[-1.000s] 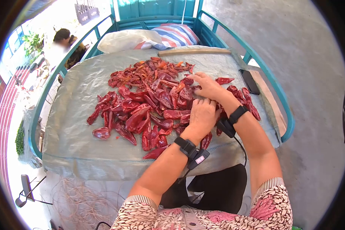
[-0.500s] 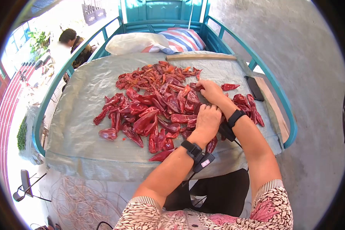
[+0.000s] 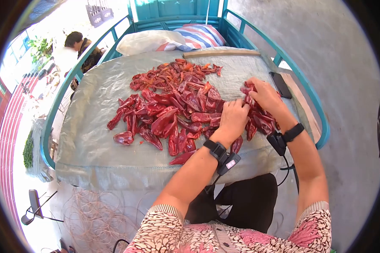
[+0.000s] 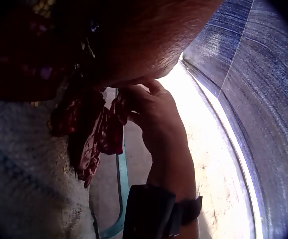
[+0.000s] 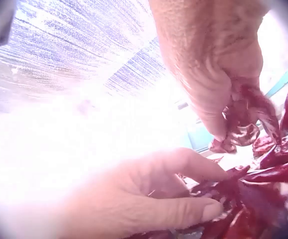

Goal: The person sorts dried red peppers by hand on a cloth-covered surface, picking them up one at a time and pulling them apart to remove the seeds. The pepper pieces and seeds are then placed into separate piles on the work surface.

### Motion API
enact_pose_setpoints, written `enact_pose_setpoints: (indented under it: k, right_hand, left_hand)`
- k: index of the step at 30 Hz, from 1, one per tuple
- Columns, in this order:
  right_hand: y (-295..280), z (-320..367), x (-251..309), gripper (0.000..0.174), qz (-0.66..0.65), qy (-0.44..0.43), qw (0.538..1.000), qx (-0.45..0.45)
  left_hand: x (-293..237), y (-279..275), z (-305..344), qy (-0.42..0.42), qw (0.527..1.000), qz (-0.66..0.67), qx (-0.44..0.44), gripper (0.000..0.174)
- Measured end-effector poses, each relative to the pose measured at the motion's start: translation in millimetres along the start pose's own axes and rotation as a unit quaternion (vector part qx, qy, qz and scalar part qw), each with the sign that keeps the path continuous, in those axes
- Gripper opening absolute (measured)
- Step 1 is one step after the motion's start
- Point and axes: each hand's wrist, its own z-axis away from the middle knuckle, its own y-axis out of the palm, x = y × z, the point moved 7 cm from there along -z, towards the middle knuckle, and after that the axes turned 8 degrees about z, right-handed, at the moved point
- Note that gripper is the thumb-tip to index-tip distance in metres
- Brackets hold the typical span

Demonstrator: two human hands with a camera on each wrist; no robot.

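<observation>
Wrinkled dried red chili peppers (image 3: 169, 120) lie in a broad heap, with smaller torn pieces (image 3: 164, 75) behind. My right hand (image 3: 264, 96) is over a smaller group of peppers (image 3: 261, 120) at the right. Its fingers grip a crumpled dried chili pepper (image 5: 246, 107), seen below the palm in the right wrist view. My left hand (image 3: 233, 120) stays low at the right edge of the main heap. In the right wrist view, its thumb and forefinger curl round a dark red pepper (image 5: 228, 188); its other fingers are partly hidden.
A pale woven sheet (image 3: 88, 122) covers the cart bed, bounded by teal rails (image 3: 302, 78). A phone (image 3: 280, 85) lies at the right beside a wooden board (image 3: 302, 99). Sacks (image 3: 152, 42) and a wooden strip (image 3: 221, 53) are at the back. Another person (image 3: 88, 52) sits beyond the left rail.
My right hand has moved from the back of the main heap rightwards to the smaller group, where it now holds a pepper. My left hand has shifted slightly right in view.
</observation>
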Motion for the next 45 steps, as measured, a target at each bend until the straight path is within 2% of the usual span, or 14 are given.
enact_pose_setpoints:
  k: [6,7,12,14,15,19,22,26,27,34,37,40,41,45]
  right_hand:
    - [-26,37,-7,0.03,0.149,0.033,0.983,-0.107]
    - [-39,50,10,0.03,0.201,0.034,0.961,-0.185]
    - [-15,64,21,0.024,-0.149,0.102,0.979,-0.097]
    - [0,73,24,0.02,-0.202,0.057,0.972,-0.109]
    - [1,86,26,0.018,-0.146,0.01,0.963,-0.227]
    - [18,108,20,0.019,-0.256,0.131,0.936,-0.2]
    - [5,116,20,0.017,-0.231,0.1,0.918,-0.307]
    - [0,122,5,0.023,-0.273,0.188,0.867,-0.371]
    - [-1,122,4,0.026,-0.197,0.179,0.88,-0.393]
    - [12,106,33,0.024,-0.325,0.176,0.897,-0.243]
    - [19,101,35,0.02,-0.298,0.153,0.915,-0.227]
    - [20,99,38,0.017,-0.298,0.139,0.922,-0.203]
    - [20,99,38,0.017,-0.295,0.137,0.925,-0.197]
    - [18,96,36,0.027,-0.288,0.133,0.924,-0.213]
  left_hand:
    - [-7,-13,-9,0.038,0.993,0.099,-0.06,0.043]
    - [-9,-16,-10,0.038,0.989,0.126,-0.064,0.05]
    - [-4,-22,-10,-0.002,0.967,0.236,-0.101,0.05]
    - [3,-21,-8,-0.026,0.958,0.263,-0.113,0.052]
    - [9,-19,-7,-0.048,0.954,0.269,-0.125,0.046]
    - [15,-21,-12,-0.114,0.964,0.221,-0.093,0.039]
    - [1,-36,-20,-0.031,0.991,0.025,-0.128,0.039]
    - [31,-58,-26,-0.16,0.971,-0.178,-0.02,0.031]
    - [38,-63,-22,-0.188,0.958,-0.217,0.016,0.033]
    - [56,-48,-11,-0.222,0.935,-0.225,0.159,0.051]
    - [48,-45,-9,-0.154,0.949,-0.236,0.139,0.041]
    - [60,-49,-16,-0.167,0.958,-0.192,0.135,0.033]
    - [56,-52,-17,-0.128,0.97,-0.191,0.076,0.025]
    - [37,-64,-27,-0.042,0.981,-0.19,-0.008,0.026]
